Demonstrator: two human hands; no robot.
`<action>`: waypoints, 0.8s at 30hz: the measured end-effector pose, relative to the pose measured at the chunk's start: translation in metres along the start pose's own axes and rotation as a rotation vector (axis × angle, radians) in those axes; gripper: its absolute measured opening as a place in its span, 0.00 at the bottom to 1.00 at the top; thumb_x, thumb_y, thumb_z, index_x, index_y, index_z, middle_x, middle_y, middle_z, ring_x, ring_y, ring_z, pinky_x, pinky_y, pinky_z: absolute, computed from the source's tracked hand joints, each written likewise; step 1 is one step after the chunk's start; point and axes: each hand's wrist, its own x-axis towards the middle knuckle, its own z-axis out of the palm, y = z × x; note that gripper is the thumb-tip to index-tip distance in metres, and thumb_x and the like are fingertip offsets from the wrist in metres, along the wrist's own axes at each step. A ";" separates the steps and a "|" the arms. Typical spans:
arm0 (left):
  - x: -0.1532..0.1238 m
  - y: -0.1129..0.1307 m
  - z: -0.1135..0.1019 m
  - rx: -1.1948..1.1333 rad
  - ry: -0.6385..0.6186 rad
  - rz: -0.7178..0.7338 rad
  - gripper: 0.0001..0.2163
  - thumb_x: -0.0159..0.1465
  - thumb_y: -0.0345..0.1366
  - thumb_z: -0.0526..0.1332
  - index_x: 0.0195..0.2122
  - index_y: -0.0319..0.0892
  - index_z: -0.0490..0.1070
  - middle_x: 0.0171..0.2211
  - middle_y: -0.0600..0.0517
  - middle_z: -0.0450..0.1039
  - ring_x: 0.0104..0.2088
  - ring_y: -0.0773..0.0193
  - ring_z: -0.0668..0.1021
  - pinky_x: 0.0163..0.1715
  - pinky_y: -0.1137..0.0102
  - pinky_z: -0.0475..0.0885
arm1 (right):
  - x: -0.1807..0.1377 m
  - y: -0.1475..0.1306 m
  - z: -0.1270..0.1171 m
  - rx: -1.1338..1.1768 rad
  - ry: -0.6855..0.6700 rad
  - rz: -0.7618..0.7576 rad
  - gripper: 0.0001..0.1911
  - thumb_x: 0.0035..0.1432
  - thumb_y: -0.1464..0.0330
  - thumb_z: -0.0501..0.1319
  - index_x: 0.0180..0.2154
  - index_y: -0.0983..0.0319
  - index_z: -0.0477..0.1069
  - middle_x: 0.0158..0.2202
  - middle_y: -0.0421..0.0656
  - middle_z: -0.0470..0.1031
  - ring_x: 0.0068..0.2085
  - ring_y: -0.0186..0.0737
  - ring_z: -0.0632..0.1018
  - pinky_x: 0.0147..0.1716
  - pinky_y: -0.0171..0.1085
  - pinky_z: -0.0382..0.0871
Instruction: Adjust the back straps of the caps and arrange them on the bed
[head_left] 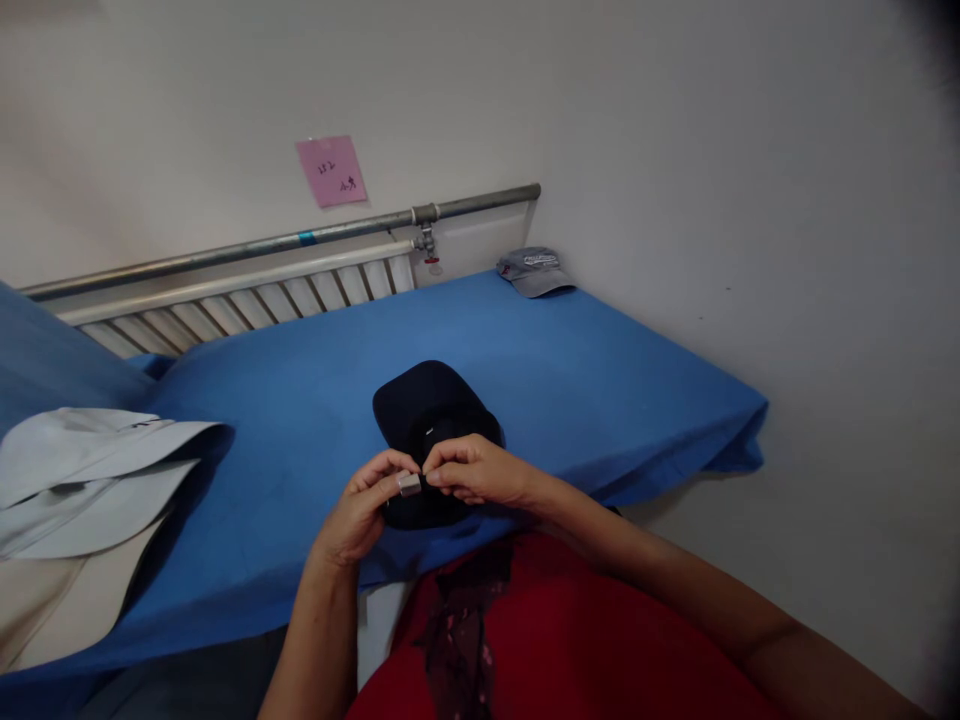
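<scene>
Head view, hands: the left hand (pixel 365 508) and the right hand (pixel 475 472) met over the near edge of the table, fingertips pinched narrow on a small silvery piece (pixel 409 485) held between them, which looked like a buckle or clip.
Head view, cap in hand: the dark cap (pixel 425 408) lay on the blue cloth (pixel 300 400) just beyond the knuckles, its back end under both hands; the silvery piece sat at that end, seemingly on the cap's strap, though the strap itself was hidden by the fingers.
Progress, as judged: the work at the back of the cap seemed to be in mid-course, with the fastening gripped but its condition, closed or loose, not to be told.
Other caps: a grey cap (pixel 535 271) rested in the far corner of the table by the wall, well apart; pale hats (pixel 90 480) lay stacked at the left edge.
Containers: none showed; nothing sat inside the dark cap that could be seen.
Surroundings: a radiator (pixel 247 300) and a metal pipe (pixel 285 240) ran along the wall, with a pink note (pixel 331 170) above.
</scene>
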 end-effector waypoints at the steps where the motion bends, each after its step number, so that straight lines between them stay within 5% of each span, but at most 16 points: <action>1: 0.000 0.000 0.000 -0.002 0.005 0.001 0.09 0.50 0.41 0.70 0.29 0.42 0.77 0.24 0.56 0.72 0.25 0.72 0.70 0.26 0.78 0.62 | 0.000 0.000 0.000 0.010 0.001 -0.003 0.02 0.51 0.71 0.61 0.29 0.64 0.70 0.16 0.31 0.61 0.15 0.22 0.58 0.13 0.26 0.48; 24: 0.002 -0.003 0.000 -0.009 0.025 -0.001 0.11 0.49 0.40 0.71 0.28 0.40 0.76 0.23 0.55 0.72 0.24 0.72 0.70 0.25 0.78 0.62 | 0.001 0.008 -0.008 0.143 -0.065 0.014 0.06 0.47 0.70 0.64 0.30 0.64 0.70 0.16 0.29 0.59 0.15 0.21 0.54 0.13 0.27 0.43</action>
